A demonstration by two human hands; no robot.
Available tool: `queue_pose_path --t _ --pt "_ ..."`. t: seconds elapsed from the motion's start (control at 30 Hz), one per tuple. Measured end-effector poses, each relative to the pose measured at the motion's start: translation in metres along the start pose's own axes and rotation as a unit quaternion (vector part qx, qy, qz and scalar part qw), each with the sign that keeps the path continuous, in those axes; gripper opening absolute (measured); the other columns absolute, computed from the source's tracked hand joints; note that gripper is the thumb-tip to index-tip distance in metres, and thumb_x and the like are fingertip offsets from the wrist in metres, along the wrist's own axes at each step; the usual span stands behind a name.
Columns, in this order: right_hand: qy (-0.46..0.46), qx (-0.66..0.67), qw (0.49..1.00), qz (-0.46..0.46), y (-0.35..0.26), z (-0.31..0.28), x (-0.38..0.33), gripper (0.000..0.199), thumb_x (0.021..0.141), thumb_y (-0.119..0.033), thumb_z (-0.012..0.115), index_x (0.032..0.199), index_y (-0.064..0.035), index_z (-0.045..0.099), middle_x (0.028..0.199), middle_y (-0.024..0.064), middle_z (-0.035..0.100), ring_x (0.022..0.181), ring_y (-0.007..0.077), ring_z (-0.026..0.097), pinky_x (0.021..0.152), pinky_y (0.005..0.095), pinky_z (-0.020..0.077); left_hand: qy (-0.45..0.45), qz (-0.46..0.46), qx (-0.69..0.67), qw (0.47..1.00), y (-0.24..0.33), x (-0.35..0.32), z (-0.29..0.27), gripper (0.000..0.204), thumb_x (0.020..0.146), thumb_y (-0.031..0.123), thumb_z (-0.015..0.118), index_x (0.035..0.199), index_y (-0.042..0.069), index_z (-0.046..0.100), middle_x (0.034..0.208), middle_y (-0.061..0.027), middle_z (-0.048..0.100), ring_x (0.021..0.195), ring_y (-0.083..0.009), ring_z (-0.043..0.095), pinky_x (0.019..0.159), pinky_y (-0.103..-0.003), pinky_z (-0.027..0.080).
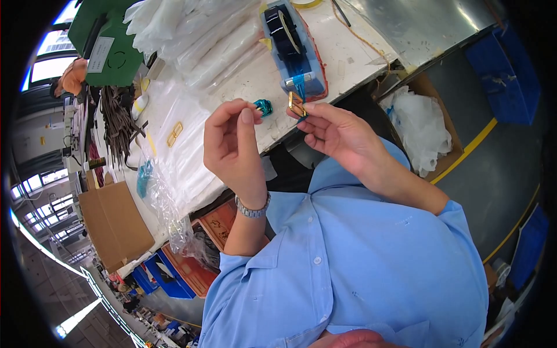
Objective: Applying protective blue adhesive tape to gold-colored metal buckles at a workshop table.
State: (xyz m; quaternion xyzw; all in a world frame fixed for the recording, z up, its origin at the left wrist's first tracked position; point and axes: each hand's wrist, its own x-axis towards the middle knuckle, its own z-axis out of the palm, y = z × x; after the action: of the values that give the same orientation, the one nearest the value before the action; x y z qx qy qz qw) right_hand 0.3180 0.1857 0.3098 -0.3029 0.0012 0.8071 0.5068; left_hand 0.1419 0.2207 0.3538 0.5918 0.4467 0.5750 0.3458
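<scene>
My right hand [336, 130] pinches a gold rectangular buckle [295, 104] between thumb and fingers, just below the blue tape dispenser [316, 81]. A strip of shiny blue tape [299, 87] runs from the dispenser down to the buckle; a bit of teal tape shows under my fingers. My left hand [235, 148] is raised over the table edge with thumb and forefinger drawn together. A small gold glint shows at its fingertips, too small to name. Right beyond them lies a crumpled wad of teal tape [264, 107]. Another gold buckle [174, 134] lies on clear plastic at the left.
Clear plastic bags [191, 40] pile at the back of the white table [360, 43]. Brown straps [116, 124] and a cardboard piece [116, 223] are at the left. A carton with plastic bags [420, 127] and a blue bin [505, 75] stand on the floor at right.
</scene>
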Motion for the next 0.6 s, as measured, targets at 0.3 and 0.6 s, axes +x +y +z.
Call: queue_pose_path --t 0.3,0.6 --pt "-0.038 0.017 0.999 -0.002 0.002 -0.002 0.003 0.026 0.103 -0.025 0.068 0.124 -0.0089 0.072 0.124 0.0027 0.075 0.105 0.0083 0.065 0.095 0.0284 0.0509 -0.079 -0.014 0.114 0.990 -0.015 -0.057 0.007 0.017 0.095 -0.003 0.074 0.110 -0.002 0.066 0.101 -0.0069 0.071 0.084 -0.0111 0.069 0.076 -0.024 0.056" --pt "-0.048 0.016 0.998 -0.027 0.008 -0.002 0.004 0.027 0.103 -0.026 0.067 0.123 -0.0084 0.072 0.119 0.0020 0.075 0.107 0.0107 0.067 0.098 0.0295 0.0498 -0.056 0.111 0.189 0.974 -0.017 -0.039 0.024 0.011 0.090 0.000 0.079 0.100 0.000 0.072 0.083 -0.0087 0.069 0.064 -0.0152 0.064 0.058 -0.028 0.049"
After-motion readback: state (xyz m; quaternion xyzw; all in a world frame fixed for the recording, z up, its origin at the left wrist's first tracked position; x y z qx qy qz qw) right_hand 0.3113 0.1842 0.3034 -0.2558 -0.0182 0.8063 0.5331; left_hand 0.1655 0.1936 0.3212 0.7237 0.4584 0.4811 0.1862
